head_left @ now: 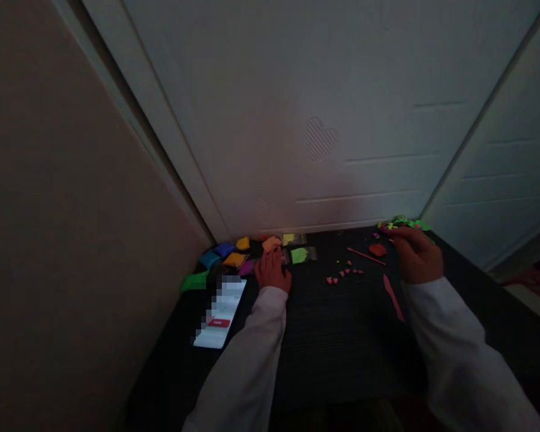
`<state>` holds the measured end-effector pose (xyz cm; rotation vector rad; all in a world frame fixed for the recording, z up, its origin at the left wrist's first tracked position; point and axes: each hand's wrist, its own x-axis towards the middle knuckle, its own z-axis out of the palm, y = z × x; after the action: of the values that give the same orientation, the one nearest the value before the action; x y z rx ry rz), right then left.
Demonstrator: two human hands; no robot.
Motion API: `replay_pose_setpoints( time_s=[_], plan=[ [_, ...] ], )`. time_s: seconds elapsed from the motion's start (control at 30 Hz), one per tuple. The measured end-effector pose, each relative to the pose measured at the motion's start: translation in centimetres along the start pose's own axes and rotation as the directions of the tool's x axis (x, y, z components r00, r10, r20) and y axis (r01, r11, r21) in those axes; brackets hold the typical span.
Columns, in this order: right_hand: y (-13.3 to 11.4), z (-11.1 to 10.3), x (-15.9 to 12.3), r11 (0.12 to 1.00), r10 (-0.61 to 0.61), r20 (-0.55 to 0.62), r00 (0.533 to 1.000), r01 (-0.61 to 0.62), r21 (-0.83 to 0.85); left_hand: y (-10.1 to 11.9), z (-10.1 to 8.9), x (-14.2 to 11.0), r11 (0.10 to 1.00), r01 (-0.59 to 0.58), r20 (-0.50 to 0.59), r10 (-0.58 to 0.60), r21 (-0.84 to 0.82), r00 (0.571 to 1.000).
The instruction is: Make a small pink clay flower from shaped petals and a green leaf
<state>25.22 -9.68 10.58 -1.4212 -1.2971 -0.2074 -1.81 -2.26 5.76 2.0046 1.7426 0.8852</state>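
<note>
My left hand lies over the small clay packets, fingers stretched forward and apart. Its fingertips reach an orange packet, and a bright green packet sits just to the right. My right hand is at the right side of the table, thumb and fingers brought together in a pinch; whatever is between them is too small to make out. Beside it lie a flat red piece of clay, a thin pink stick tool and a pink plastic knife. Several tiny pink-and-green pieces are scattered mid-table.
A lit phone rests on the dark table at left. Behind it are blue, yellow and green packets. Bright green clay bits pile at the back right corner. A white panel rises behind the table.
</note>
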Motion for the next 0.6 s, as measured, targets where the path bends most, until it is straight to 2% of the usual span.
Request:
replay_pose_setpoints(
  time_s=[0.03,0.1,0.2,0.3,0.43,0.6],
  plan=[
    [0.0,0.5,0.3,1.0,0.012,-0.027,1.0,-0.012,-0.003,0.0,0.4,0.0,0.992,-0.005,-0.011,0.007,0.126,1.0],
    [0.3,1.6,0.6,0.997,0.009,-0.05,0.999,-0.012,-0.076,0.0,1.0,-0.1,0.96,-0.045,0.007,0.045,0.277,0.999],
    [0.9,3.5,0.1,0.961,-0.069,0.008,0.998,0.068,-0.268,-0.2,1.7,-0.4,0.902,-0.169,0.062,0.157,0.397,0.986],
    [1.5,4.6,-1.1,0.951,-0.075,0.037,0.997,0.082,-0.298,-0.2,2.2,-0.6,0.826,-0.262,0.074,0.261,0.499,0.963],
    [2.1,4.4,-1.8,0.952,-0.078,0.037,0.996,0.085,-0.293,0.2,3.1,-0.1,0.776,-0.311,0.084,0.319,0.549,0.944],
    [2.5,3.7,-1.3,0.949,0.018,-0.079,0.997,-0.042,-0.312,1.2,4.1,1.1,0.751,-0.338,0.124,0.328,0.567,0.937]
  ],
)
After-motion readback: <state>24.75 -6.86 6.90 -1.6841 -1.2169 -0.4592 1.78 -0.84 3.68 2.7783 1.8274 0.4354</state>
